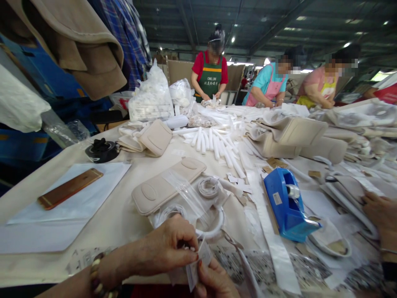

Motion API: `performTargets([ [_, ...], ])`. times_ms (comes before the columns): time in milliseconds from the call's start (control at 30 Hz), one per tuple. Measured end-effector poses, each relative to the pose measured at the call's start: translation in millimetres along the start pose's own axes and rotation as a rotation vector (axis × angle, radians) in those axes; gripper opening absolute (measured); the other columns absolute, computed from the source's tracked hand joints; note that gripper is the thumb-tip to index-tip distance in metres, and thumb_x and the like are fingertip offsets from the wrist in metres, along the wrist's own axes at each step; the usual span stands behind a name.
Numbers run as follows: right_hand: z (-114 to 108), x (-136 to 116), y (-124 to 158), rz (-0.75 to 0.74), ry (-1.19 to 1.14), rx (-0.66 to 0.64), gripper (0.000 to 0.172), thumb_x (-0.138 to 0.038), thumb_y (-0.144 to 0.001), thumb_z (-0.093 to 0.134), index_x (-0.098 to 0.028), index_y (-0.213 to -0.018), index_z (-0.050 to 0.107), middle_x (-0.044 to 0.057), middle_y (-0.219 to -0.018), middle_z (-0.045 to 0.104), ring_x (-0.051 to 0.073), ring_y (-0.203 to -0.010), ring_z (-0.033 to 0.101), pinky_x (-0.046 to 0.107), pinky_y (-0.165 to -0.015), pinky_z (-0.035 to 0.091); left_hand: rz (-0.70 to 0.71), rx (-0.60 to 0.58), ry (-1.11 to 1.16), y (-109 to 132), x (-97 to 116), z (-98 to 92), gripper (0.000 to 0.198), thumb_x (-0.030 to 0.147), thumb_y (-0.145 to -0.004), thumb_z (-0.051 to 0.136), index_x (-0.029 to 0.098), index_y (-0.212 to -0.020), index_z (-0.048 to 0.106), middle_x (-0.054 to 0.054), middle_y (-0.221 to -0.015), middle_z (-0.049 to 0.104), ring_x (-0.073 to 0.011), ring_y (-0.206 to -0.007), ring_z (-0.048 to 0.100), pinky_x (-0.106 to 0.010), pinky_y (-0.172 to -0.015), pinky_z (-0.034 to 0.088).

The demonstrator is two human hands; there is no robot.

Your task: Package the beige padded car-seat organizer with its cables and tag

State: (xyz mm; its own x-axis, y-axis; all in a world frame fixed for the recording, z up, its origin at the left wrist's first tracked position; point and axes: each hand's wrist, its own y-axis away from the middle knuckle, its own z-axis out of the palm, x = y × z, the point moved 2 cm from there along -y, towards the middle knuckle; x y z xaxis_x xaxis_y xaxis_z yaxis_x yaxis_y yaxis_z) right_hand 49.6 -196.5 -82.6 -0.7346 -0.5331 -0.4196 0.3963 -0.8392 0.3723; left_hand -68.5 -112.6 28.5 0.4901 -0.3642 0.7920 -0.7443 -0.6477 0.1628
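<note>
At the front edge of the table, my left hand, with a beaded bracelet at the wrist, pinches the top of a small white tag. The fingers of my right hand are closed on the tag's right side, close to my left fingertips. Just beyond my hands lies a beige padded bag with a clear plastic strip across it. A coiled white cord and a curved white handle rest beside the bag.
A blue tape dispenser stands to the right, near another person's hand. At left, a phone lies on white sheets beyond which sits a black tape roll. White rolls and beige bags spread further back, where several people work.
</note>
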Motion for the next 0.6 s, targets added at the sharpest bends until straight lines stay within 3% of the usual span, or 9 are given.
performTargets([
  [200,6,-14,0,-0.058,-0.008,0.213,0.042,-0.042,-0.047,0.088,-0.015,-0.071,0.066,-0.005,-0.037,0.052,0.001,-0.031,0.038,0.013,-0.037,0.023,0.040,0.048,0.055,3,-5,1.6,0.003,0.017,-0.069,0.064,0.018,-0.069,0.067,0.003,-0.065,0.061,-0.0110,-0.069,0.050,-0.023,-0.073,0.033],
  [400,6,-9,-8,-0.114,-0.025,0.270,0.042,-0.042,-0.043,0.089,-0.015,-0.065,0.066,-0.005,-0.036,0.051,0.002,-0.031,0.040,0.013,-0.036,0.025,0.258,0.120,-0.256,11,10,16.9,0.019,0.008,-0.080,0.052,0.021,-0.074,0.064,0.003,-0.072,0.065,-0.0109,-0.072,0.057,-0.026,-0.078,0.036],
  [467,1,-6,-11,-0.099,-0.047,0.266,0.042,-0.041,-0.042,0.090,-0.016,-0.068,0.067,-0.006,-0.039,0.051,0.003,-0.033,0.041,0.015,-0.038,0.029,0.351,0.240,-0.428,15,11,30.8,0.021,0.009,-0.084,0.044,0.019,-0.075,0.061,0.000,-0.071,0.065,-0.0123,-0.066,0.058,-0.027,-0.069,0.040],
  [600,-4,-3,-11,-0.113,-0.045,0.268,0.036,-0.036,-0.054,0.086,-0.018,-0.079,0.068,-0.005,-0.055,0.058,0.004,-0.042,0.044,0.017,-0.041,0.033,0.564,0.598,-0.919,25,0,66.0,0.028,0.002,-0.083,0.038,0.015,-0.072,0.060,0.000,-0.054,0.058,-0.0129,-0.043,0.049,-0.029,-0.046,0.038],
])
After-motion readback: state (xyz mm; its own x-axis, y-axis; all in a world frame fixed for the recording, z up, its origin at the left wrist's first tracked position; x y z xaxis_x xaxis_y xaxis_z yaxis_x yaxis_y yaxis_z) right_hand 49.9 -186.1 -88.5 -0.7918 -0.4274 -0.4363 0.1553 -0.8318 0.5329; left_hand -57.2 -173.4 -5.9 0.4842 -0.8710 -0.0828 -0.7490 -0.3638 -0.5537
